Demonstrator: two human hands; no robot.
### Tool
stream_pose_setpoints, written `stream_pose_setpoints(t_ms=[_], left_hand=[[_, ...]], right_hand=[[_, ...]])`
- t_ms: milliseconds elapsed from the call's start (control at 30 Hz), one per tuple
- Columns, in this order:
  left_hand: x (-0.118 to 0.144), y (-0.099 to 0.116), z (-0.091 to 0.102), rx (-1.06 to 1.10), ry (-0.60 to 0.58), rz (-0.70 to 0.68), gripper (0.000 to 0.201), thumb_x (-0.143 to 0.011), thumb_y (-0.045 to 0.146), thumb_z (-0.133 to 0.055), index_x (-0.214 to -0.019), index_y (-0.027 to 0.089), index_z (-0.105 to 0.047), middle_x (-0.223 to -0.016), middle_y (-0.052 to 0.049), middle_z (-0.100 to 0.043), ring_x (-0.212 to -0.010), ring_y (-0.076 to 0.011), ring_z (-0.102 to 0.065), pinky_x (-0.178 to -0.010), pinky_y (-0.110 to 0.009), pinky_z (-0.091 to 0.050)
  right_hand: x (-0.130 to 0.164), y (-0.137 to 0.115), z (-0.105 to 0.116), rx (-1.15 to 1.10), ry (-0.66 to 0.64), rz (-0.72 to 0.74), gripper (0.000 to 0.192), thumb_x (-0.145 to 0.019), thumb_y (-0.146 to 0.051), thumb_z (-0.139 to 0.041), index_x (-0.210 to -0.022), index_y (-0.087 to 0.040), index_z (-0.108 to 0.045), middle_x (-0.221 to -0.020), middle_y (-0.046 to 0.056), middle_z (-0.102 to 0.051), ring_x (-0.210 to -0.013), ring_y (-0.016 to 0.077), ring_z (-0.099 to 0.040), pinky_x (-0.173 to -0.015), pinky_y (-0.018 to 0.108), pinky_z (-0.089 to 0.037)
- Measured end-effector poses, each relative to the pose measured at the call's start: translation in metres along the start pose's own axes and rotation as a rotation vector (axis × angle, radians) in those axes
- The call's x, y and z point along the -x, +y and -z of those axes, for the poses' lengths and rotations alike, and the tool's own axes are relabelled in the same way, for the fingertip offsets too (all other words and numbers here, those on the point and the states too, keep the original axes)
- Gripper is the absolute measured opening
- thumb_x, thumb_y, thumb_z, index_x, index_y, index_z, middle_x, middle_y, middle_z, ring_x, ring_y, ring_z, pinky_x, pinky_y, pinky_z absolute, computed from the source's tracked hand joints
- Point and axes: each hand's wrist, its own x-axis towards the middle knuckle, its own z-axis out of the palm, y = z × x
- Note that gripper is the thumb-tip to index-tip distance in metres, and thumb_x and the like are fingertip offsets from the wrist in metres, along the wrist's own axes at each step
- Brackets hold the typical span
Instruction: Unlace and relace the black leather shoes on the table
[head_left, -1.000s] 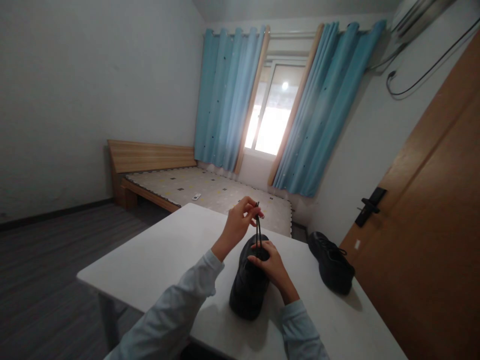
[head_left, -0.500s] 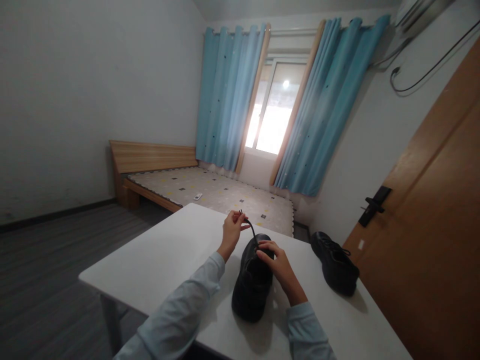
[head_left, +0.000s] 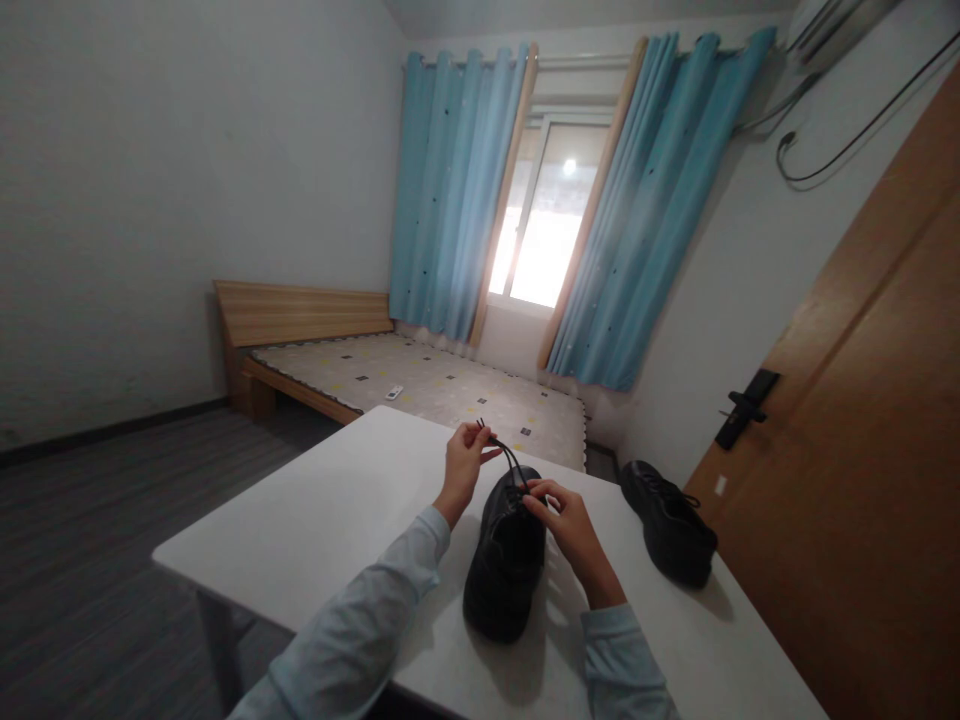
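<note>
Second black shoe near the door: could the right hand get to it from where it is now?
Probably yes. The right hand is at the near shoe, and only bare white table lies between it and the second shoe on that same side.

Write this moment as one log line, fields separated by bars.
left hand: pinches lace | right hand: fingers on shoe | second shoe: apart, on table
</note>
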Motion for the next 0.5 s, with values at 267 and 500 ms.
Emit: stream_pose_setpoints(t_ms=[267, 500], left_hand=[[0.0012, -0.0027, 0.0026, -0.048, 0.015, 0.008, 0.035, -0.063, 0.039, -0.072, -0.079, 0.013, -0.055, -0.072, -0.002, -0.057, -0.065, -0.0119, -0.059, -0.057, -0.026, -0.057], [0.0016, 0.0004, 0.0041, -0.1, 0.098, -0.007, 0.036, -0.065, 0.043, -0.069, -0.078, 0.012, -0.054, -0.072, -0.001, -0.056, -0.055, -0.0072, -0.054, -0.044, -0.015, -0.046]], right_hand=[[0.0035, -0.0078, -0.0011, -0.319, 0.106, -0.138, 0.025, -0.073, -0.042, -0.066, -0.075, -0.02, -0.055, -0.08, 0.007, -0.074, -0.081, 0.024, -0.067, -0.079, 0.038, -0.047], [0.0004, 0.0005, 0.0006, -0.342, 0.294, -0.144, 0.026, -0.07, -0.042, -0.068, -0.075, -0.017, -0.064, -0.062, 0.003, -0.069, -0.067, 0.0186, -0.063, -0.076, 0.035, -0.046]])
